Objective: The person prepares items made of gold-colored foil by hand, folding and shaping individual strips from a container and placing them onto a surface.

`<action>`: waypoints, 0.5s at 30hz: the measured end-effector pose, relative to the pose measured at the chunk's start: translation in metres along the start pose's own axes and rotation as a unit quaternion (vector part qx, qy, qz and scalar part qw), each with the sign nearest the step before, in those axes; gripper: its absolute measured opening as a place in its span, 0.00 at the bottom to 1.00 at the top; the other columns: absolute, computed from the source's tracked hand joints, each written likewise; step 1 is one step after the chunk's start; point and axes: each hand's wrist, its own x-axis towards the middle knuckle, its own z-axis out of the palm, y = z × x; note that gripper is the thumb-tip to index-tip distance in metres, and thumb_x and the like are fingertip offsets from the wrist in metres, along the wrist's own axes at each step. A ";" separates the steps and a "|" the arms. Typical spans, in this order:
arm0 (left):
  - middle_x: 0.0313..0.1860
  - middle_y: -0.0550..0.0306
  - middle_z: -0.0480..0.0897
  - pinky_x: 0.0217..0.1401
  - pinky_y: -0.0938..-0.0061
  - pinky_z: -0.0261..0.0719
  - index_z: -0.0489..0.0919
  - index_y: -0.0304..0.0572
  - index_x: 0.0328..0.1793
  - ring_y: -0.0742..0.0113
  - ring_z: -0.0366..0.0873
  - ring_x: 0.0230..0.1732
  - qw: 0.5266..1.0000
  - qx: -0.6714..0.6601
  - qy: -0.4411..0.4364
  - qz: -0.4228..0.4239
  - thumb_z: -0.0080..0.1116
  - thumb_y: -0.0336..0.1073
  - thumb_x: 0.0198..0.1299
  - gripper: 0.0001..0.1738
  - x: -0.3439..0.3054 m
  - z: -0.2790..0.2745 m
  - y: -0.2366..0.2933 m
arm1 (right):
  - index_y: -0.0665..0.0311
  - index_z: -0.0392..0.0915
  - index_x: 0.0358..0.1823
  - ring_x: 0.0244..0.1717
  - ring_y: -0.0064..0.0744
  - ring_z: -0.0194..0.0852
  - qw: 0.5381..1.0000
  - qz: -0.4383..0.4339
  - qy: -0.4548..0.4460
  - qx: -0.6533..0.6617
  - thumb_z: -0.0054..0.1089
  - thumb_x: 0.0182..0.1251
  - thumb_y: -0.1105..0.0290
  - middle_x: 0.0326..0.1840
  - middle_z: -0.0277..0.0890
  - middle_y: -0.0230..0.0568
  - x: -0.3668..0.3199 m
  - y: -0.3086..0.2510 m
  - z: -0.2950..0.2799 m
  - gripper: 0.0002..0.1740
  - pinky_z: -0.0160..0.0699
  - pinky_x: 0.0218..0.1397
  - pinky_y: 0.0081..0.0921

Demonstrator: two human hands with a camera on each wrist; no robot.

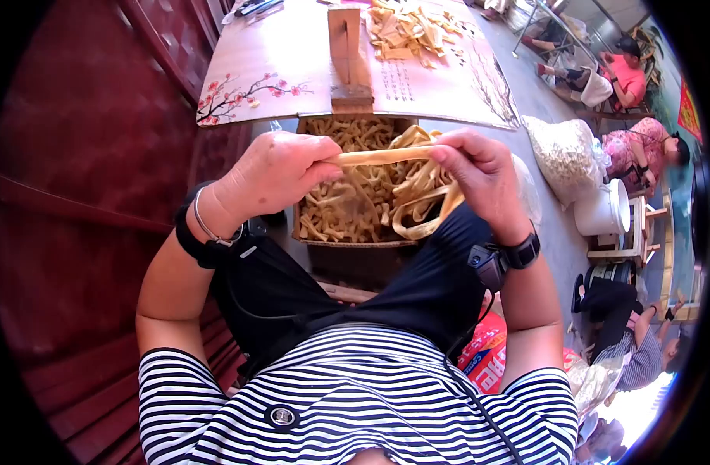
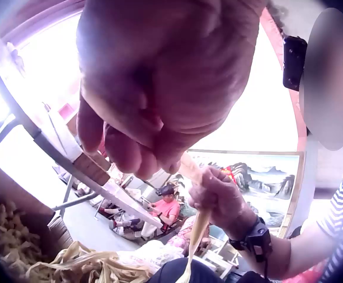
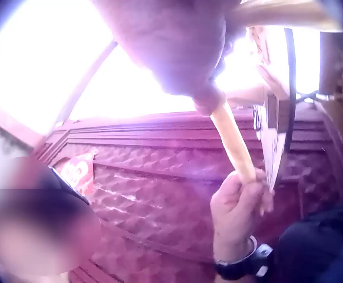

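The largest thing is the printed board (image 1: 277, 46), across the top of the frame, with red blossoms at its left. Just below its near edge, at upper centre, is a cardboard box (image 1: 355, 243) full of short yellowish pieces (image 1: 336, 209), with a looped bundle of longer strips (image 1: 421, 186) in its right part. A wooden block (image 1: 349, 54) stands on the board at top centre; to its right lies a pile of yellowish pieces (image 1: 413, 31).

The left hand (image 1: 281, 170), left of the box's middle, pinches one end of the held strip (image 1: 386, 156) between thumb and fingertips, leaving no visible opening; its other fingers are bent. The right hand (image 1: 483, 174), at centre right, pinches the strip between thumb and bent forefinger, likewise closed on it.

The smallest is that strip, held above the box at upper centre. Its long axis runs left to right between the hands, nearly level, the right end slightly higher. In the left wrist view a narrow yellowish length (image 2: 198, 236) hangs below the right hand, pointing down and slightly left.
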 end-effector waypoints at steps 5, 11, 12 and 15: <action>0.26 0.47 0.80 0.34 0.62 0.78 0.79 0.42 0.38 0.49 0.80 0.30 1.000 -0.013 -0.009 -0.009 0.60 0.38 0.59 0.08 0.004 0.010 -0.019 | 0.66 0.82 0.43 0.33 0.43 0.80 0.971 0.061 0.103 -0.205 0.64 0.63 0.67 0.33 0.81 0.48 0.019 0.024 0.006 0.11 0.77 0.38 0.29; 0.24 0.50 0.80 0.28 0.72 0.77 0.81 0.36 0.39 0.58 0.80 0.24 0.992 -0.109 0.048 0.044 0.64 0.31 0.58 0.06 0.045 -0.001 -0.007 | 0.68 0.75 0.47 0.39 0.23 0.77 0.991 0.019 -0.043 0.125 0.66 0.63 0.69 0.38 0.79 0.35 0.053 -0.005 0.038 0.15 0.75 0.41 0.19; 0.24 0.51 0.80 0.27 0.74 0.77 0.81 0.36 0.39 0.61 0.80 0.23 0.993 -0.085 0.057 0.056 0.63 0.31 0.58 0.06 0.052 -0.006 -0.009 | 0.68 0.75 0.46 0.38 0.18 0.76 0.973 0.089 -0.059 0.202 0.66 0.64 0.69 0.37 0.79 0.32 0.059 -0.007 0.041 0.14 0.74 0.40 0.16; 0.24 0.57 0.81 0.27 0.77 0.78 0.82 0.36 0.41 0.72 0.80 0.23 0.986 -0.137 0.093 0.025 0.62 0.29 0.60 0.05 0.064 -0.019 -0.014 | 0.68 0.76 0.42 0.35 0.13 0.74 0.970 0.058 -0.094 0.218 0.68 0.62 0.70 0.33 0.78 0.28 0.085 -0.015 0.028 0.13 0.71 0.37 0.12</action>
